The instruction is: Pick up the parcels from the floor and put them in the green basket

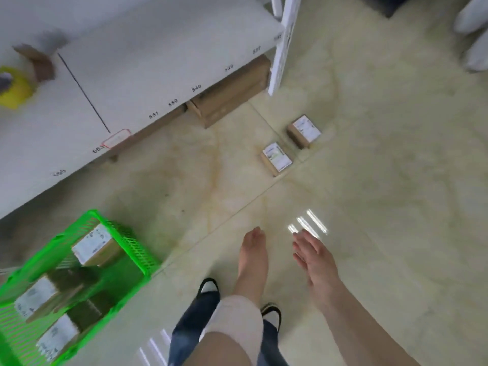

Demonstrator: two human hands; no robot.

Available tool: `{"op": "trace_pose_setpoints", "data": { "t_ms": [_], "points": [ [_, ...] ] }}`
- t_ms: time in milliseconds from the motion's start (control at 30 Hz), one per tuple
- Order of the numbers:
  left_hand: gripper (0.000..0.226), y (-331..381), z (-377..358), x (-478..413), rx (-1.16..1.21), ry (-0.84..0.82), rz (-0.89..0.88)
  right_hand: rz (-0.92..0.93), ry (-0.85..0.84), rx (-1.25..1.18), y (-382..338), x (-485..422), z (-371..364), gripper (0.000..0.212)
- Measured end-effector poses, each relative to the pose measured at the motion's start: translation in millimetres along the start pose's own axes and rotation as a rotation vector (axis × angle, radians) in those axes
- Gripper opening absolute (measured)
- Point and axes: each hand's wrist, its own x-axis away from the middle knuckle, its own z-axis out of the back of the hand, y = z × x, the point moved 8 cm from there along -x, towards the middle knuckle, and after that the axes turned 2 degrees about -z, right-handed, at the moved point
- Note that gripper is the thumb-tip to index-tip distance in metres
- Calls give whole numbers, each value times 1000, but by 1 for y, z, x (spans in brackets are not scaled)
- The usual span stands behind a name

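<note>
We are standing over the pale tiled floor [369,180] with both hands held out low in front of us and nothing in either. The left hand [253,256] is showing edge-on with its fingers straight, and the right hand [315,260] is lying flat and slack, palm down. We are judging that they are free for the next pickup.

Two parcels are waiting ahead of us: the nearer parcel [277,158] and the farther parcel [304,131]. They are sitting just beside each other on the tiles, white labels facing up, near the foot of the white shelf [148,62]. Both are lying flat and apart from anything else, so each one should be easy to take from above or by its sides.

The green basket [134,247] is resting on the floor at our left, close by our feet and well apart from those two. We suppose it is parked there so that one turn is bringing a parcel over it. Inside, the packed parcels [92,244] are lying side by side with room left between them and the mesh wall.

Under the shelf, larger cardboard cartons [229,96] are sitting tucked back. They seem to be stored stock rather than ours to collect, though we are only guessing.

The job is looking partly done, with two pieces left on the tiles.
</note>
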Motion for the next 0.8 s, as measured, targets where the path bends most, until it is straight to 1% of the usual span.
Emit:
{"op": "trace_pose_setpoints", "data": {
  "t_ms": [67, 133, 233, 367, 433, 600, 700, 800],
  "points": [
    [42, 35, -40, 1, 15, -25, -9, 17, 13, -100, -34, -13, 25, 46],
    [43, 71, -71, -3, 18, -34, -24, 39, -4, -129, -74, -30, 41, 46],
    [43, 126, -110, -16, 28, -41, -30, 44, -16, -121, -135, -54, 64, 47],
    [42, 186, -163, -46, 81, -54, -5, 32, -18, -36, -202, -104, 95, 48],
    [42, 203, -190, -68, 88, -40, 19, 30, -17, 11, -227, -135, 113, 48],
    [43, 239, -255, -116, 84, -39, 49, 20, -5, 10, -281, -202, 159, 47],
    [41, 257, -282, -138, 85, -8, 51, -4, -21, 155, -308, -241, 181, 47],
    [41, 260, -301, -170, 208, 92, 132, -33, -73, 265, -334, -285, 190, 49]
  ]
}}
